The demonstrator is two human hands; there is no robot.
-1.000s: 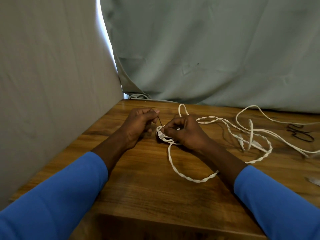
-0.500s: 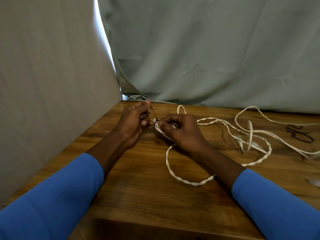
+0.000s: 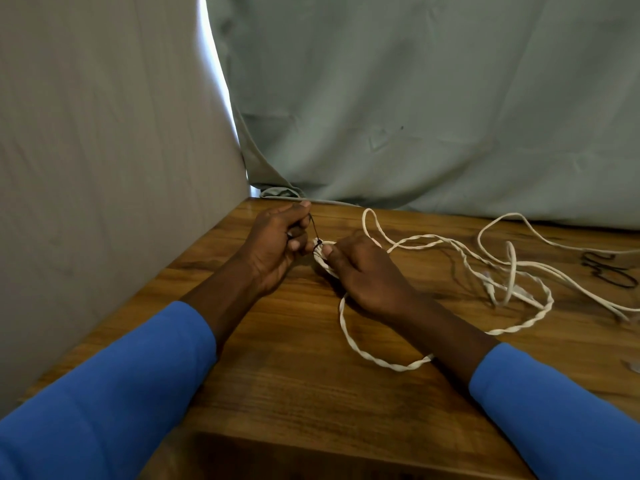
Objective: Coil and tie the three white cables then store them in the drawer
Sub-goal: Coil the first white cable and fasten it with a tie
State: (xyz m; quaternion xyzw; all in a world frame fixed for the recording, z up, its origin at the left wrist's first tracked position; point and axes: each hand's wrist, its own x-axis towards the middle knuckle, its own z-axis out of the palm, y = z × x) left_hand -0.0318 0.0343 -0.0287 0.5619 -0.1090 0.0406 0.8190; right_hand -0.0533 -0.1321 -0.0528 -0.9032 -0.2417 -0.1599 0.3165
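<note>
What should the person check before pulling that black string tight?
1. Left hand has a firm grip on the black tie: ok, pinched between thumb and fingers.
2. Right hand holds the coil: ok.
3. Tie goes round the coil: ok, it wraps one end.
4. Knot closed: cannot tell, too small to see.
5. Whole twisted cable coiled: not ok, a long loop lies loose on the table.
6. Spare ties ready: ok, lying far right.
</note>
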